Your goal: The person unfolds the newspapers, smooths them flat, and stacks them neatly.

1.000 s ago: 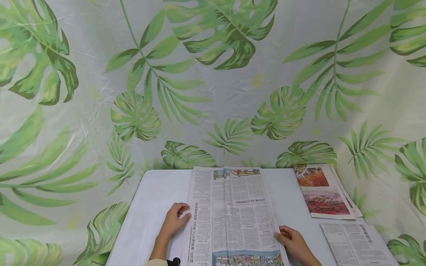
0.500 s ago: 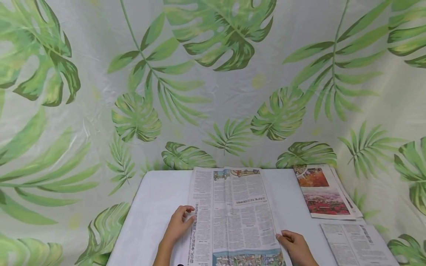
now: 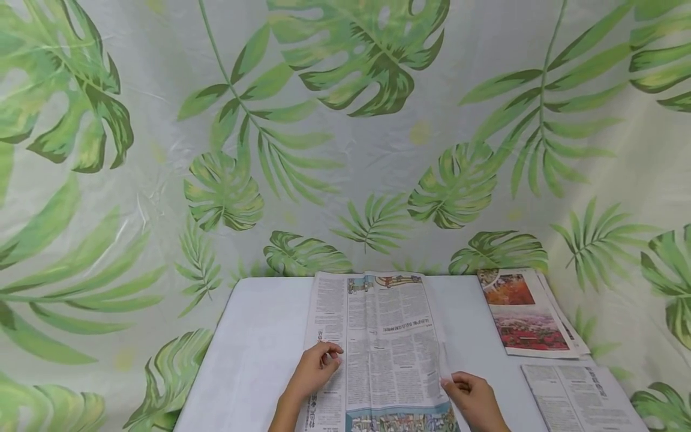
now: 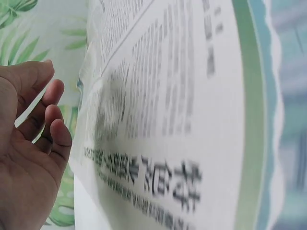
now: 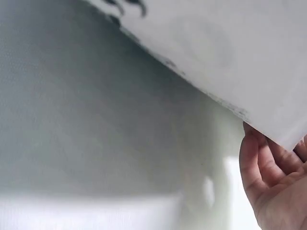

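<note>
A newspaper [image 3: 394,336] lies spread lengthwise on the white table [image 3: 259,324], its print upside down from my side. Over its left column hovers my left hand [image 3: 317,369], fingers loosely bent. The left wrist view shows nothing between that hand's thumb and fingers, with the printed page [image 4: 158,96] beside them. At the newspaper's right edge, my right hand [image 3: 472,396] pinches the paper between thumb and fingers. In the right wrist view the sheet [image 5: 216,52] is lifted off the table, its corner running into the right hand [image 5: 278,177].
To the right lies a folded paper with orange and red flower photos [image 3: 531,324]. Nearer me on that side is another folded newspaper [image 3: 580,396]. A leaf-patterned curtain [image 3: 372,150] hangs behind the table and along its sides.
My left hand has moved right, from beside the newspaper's left edge to over its left column. The right hand has shifted slightly left, and the right edge of the paper has risen with it.
</note>
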### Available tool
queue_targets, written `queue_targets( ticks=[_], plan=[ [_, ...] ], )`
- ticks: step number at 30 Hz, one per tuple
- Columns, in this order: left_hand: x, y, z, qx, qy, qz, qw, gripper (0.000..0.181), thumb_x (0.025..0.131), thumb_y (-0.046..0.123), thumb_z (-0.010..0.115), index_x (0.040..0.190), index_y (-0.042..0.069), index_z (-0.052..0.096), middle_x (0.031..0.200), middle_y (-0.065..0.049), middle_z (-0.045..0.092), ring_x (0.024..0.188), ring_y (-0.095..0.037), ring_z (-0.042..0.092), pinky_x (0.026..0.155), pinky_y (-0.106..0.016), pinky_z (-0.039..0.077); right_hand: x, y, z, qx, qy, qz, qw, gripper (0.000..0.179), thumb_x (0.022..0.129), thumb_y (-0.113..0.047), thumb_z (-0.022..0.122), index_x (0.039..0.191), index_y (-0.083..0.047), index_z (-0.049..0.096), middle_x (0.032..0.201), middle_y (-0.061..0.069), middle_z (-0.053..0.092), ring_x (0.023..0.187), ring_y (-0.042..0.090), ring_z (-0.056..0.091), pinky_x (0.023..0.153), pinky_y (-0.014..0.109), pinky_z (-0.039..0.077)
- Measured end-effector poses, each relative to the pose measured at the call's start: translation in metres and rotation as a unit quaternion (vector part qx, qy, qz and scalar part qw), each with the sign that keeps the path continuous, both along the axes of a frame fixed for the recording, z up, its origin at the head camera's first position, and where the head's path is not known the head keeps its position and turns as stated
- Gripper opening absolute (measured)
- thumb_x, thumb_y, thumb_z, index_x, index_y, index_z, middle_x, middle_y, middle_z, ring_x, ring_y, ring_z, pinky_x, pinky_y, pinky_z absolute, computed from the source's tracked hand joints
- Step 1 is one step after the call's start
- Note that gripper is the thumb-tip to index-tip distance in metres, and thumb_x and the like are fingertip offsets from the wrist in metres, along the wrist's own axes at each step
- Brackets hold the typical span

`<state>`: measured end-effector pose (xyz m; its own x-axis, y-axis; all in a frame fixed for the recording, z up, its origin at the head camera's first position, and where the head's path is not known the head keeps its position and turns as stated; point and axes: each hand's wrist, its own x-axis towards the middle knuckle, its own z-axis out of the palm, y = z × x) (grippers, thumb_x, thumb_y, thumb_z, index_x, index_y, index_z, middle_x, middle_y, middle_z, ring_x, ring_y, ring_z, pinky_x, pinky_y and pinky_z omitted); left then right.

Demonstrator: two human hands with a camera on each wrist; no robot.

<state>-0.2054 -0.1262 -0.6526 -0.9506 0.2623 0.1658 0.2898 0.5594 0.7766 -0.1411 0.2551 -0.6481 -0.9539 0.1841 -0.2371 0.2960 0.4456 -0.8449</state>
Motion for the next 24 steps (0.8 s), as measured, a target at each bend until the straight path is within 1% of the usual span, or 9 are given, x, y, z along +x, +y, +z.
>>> queue_targets(
  ticks=[3,8,11,15,20,24],
  plan=[
    [0.0,0.009,0.001,0.012,-0.01,-0.016,0.9998,0.016,0.098,0.022,0.07,0.112,0.015,0.074,0.093,0.01,0.064,0.076,-0.003,0.053,0.068,-0.021,0.048,0.001,-0.004,0.001,0.015,0.009,0.009,0.9998,0.033,0.095,-0.038,0.072,0.095,-0.005,0.074,0.078,0.002,0.071,0.069,0.018,0.063,0.062,0.033,0.052],
    [0.002,0.029,0.008,0.033,-0.011,-0.048,0.9982,0.018,0.101,0.022,0.066,0.113,0.011,0.074,0.093,0.009,0.066,0.072,-0.001,0.054,0.065,-0.02,0.049,0.001,-0.008,0.007,0.037,0.02,0.02,0.9989,0.032,0.095,-0.039,0.073,0.091,-0.007,0.074,0.075,0.001,0.07,0.066,0.017,0.06,0.059,0.031,0.048],
    [0.003,0.043,0.011,0.045,-0.004,-0.067,0.9968,0.019,0.102,0.023,0.065,0.113,0.011,0.074,0.093,0.008,0.067,0.071,0.0,0.054,0.065,-0.02,0.049,0.001,-0.011,0.01,0.048,0.028,0.026,0.9981,0.033,0.094,-0.041,0.073,0.09,-0.008,0.075,0.076,0.0,0.07,0.067,0.016,0.061,0.06,0.03,0.049],
    [0.004,0.063,0.013,0.058,-0.004,-0.079,0.9951,0.021,0.102,0.025,0.064,0.112,0.009,0.074,0.092,0.009,0.068,0.072,0.001,0.055,0.067,-0.019,0.051,-0.001,-0.014,0.012,0.052,0.036,0.029,0.9976,0.032,0.093,-0.041,0.075,0.089,-0.009,0.075,0.076,-0.001,0.07,0.068,0.014,0.062,0.061,0.029,0.05],
    [0.008,0.087,0.014,0.074,-0.029,-0.09,0.9927,0.024,0.102,0.029,0.064,0.112,0.01,0.075,0.093,0.011,0.071,0.073,0.003,0.059,0.07,-0.019,0.052,0.0,-0.018,0.012,0.062,0.043,0.032,0.9966,0.034,0.092,-0.043,0.076,0.087,-0.01,0.076,0.074,-0.002,0.07,0.067,0.013,0.061,0.062,0.03,0.051],
    [0.012,0.105,0.014,0.093,-0.051,-0.095,0.9898,0.025,0.102,0.031,0.065,0.109,0.01,0.076,0.091,0.012,0.071,0.073,0.003,0.06,0.069,-0.019,0.052,0.001,-0.021,0.011,0.071,0.054,0.039,0.9953,0.036,0.092,-0.046,0.075,0.086,-0.01,0.075,0.071,-0.002,0.068,0.064,0.013,0.058,0.061,0.03,0.049]
  ],
)
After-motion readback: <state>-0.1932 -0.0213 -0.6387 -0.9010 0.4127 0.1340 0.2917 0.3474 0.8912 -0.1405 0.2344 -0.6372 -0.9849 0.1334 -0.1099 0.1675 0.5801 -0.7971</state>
